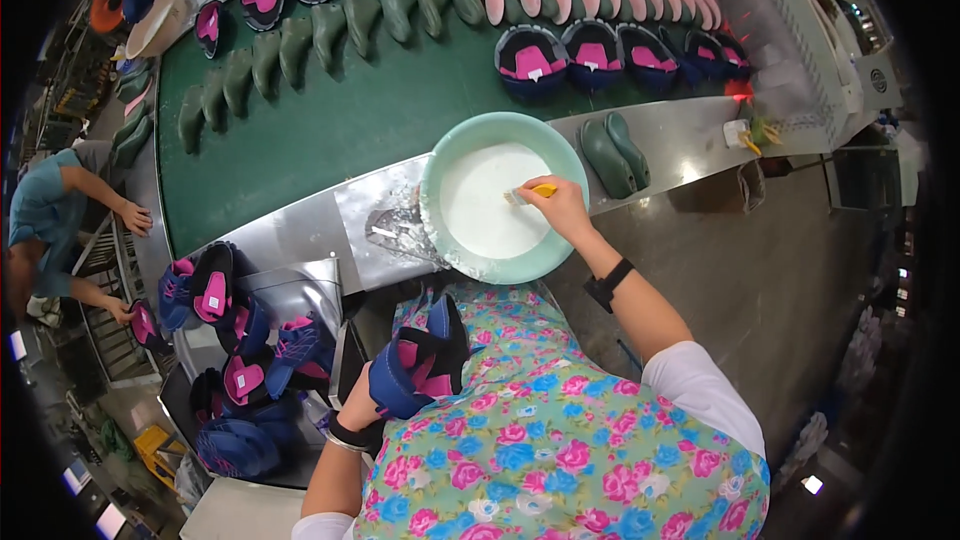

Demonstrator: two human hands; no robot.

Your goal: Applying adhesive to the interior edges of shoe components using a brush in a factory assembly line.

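Right hand (562,208) grips a yellow-handled brush (530,193) over the glue basin (447,155). Left hand (362,402) clasps a blue-and-pink shoe upper (420,360), near the body.

The basin (440,155) sits on the counter edge (300,225), shoe uppers (235,340) seemingly piled left, conveyor (330,110) behind.
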